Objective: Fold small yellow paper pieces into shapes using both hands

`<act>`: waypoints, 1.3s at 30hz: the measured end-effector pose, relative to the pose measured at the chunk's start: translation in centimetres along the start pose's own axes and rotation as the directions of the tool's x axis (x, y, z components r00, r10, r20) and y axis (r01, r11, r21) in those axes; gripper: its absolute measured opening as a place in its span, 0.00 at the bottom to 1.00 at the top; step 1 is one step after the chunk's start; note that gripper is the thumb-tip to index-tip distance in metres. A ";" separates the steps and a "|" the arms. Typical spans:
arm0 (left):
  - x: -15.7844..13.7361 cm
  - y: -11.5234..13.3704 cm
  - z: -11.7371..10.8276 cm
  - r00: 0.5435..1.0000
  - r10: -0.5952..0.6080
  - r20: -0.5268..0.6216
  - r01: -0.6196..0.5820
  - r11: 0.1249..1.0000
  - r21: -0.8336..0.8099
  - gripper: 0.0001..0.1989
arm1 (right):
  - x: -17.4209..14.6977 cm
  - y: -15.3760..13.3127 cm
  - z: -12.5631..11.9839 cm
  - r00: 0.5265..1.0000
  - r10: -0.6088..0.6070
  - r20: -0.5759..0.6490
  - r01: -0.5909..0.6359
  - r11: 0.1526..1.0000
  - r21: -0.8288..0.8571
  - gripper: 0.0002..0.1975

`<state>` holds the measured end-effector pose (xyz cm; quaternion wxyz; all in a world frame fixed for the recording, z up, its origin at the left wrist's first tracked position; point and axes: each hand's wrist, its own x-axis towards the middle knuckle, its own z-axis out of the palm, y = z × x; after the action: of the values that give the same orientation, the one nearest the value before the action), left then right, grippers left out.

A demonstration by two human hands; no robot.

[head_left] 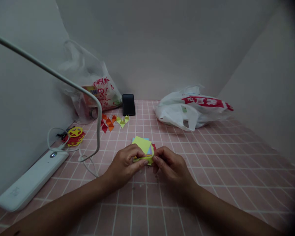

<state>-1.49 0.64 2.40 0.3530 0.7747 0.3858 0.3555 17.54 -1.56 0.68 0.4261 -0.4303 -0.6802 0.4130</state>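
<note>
My left hand [125, 165] pinches the left part of a small yellow paper [149, 160], its thumb and forefinger closed on it. The paper looks folded, though fingers cover much of it. At its right end my right hand [173, 165] holds it between thumb and fingertips. Just behind and below lies a loose stack of coloured square papers, with a yellow sheet [142, 143] on top and blue, purple and red edges peeking out. Farther back rest several small folded paper pieces: a red one [104, 127], an orange one [110, 124] and a yellow one [122, 122].
A white lamp-like device [33, 178] lies at left, with a pale cable [64, 79] arching across. Yellow and red cut-out shapes [75, 136] sit behind it. A black phone [128, 105] and two plastic bags, left [105, 90] and right [172, 113], stand near the back wall.
</note>
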 end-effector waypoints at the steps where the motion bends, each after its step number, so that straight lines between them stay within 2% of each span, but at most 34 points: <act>1: 0.0 0.0 0.0 1.000 0.012 0.001 -0.012 1.000 0.015 0.05 | 0.1 0.0 0.0 1.000 -0.027 -0.007 0.027 0.999 -0.024 0.07; 4: -0.1 0.1 0.0 0.999 0.032 0.020 -0.033 0.999 0.037 0.05 | 0.2 -0.2 0.0 0.993 -0.119 -0.019 0.117 0.987 -0.111 0.05; 7: -0.2 0.2 0.0 1.000 0.017 0.014 -0.018 0.999 0.040 0.02 | 0.2 -0.5 0.0 0.989 -0.146 -0.022 0.141 0.979 -0.147 0.06; 11: -0.3 0.1 0.0 0.998 -0.024 -0.059 0.026 0.999 0.034 0.07 | 0.2 -0.5 -0.2 0.991 -0.109 -0.082 0.096 0.983 -0.155 0.07; 16: -0.4 -0.2 0.0 0.997 -0.014 -0.075 0.016 0.999 0.033 0.02 | 0.3 -0.5 -0.2 0.994 -0.072 -0.081 0.060 0.989 -0.137 0.07; 19: -0.3 -0.2 0.0 0.995 0.032 -0.095 -0.029 0.999 0.037 0.02 | 0.2 -0.5 -0.1 0.994 -0.058 -0.089 0.045 0.989 -0.139 0.08; 23: -0.3 -0.2 -0.1 0.991 0.107 -0.084 -0.101 0.992 0.078 0.02 | 0.2 -0.4 -0.1 0.993 -0.073 -0.093 0.059 0.988 -0.143 0.07; 32: -0.1 -0.3 -0.1 0.994 0.083 -0.064 -0.073 0.987 0.143 0.02 | 0.3 -0.4 -0.2 0.996 -0.047 -0.076 0.037 0.991 -0.132 0.07; 39: 0.0 -0.2 -0.2 0.984 0.171 -0.045 -0.164 0.978 0.131 0.05 | 0.2 -0.2 -0.1 0.997 -0.053 -0.060 0.047 0.993 -0.104 0.06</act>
<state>-1.71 0.77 2.37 0.2610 0.8151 0.3507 0.3802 17.50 -1.38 0.92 0.4348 -0.4469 -0.6975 0.3532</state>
